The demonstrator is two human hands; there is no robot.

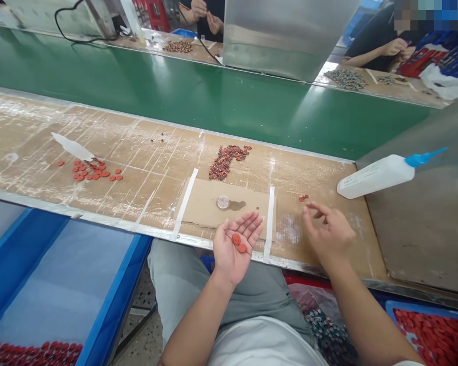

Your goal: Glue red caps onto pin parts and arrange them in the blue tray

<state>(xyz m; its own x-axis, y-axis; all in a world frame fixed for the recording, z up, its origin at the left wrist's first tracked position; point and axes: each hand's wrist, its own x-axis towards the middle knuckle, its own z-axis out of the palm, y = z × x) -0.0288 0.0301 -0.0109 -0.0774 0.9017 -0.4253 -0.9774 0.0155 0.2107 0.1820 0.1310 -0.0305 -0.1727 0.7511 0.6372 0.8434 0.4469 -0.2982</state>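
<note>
My left hand [234,251] is palm up over the table's front edge, its fingers stretched out and slightly cupped. Two small red discs [241,248] rest in its palm; the upper one seems to have small holes. To the right, my right hand [328,231] hovers above the table, thumb and forefinger close together in a loose pinch; whether a tiny piece is between them I cannot make out. Just beyond those fingertips lie a few small red pieces [303,198]. A small clear round cup [223,202] stands on the taped cardboard sheet [198,203], beside a dark stain.
Small red-and-dark parts [229,161] are heaped behind the cardboard. More red discs [95,175] lie left, near a white strip [73,147]. A white bottle with blue nozzle [377,177] leans at right by a metal panel [420,203]. Blue trays [110,300] sit below. Co-workers' hands [204,12] show beyond the green belt.
</note>
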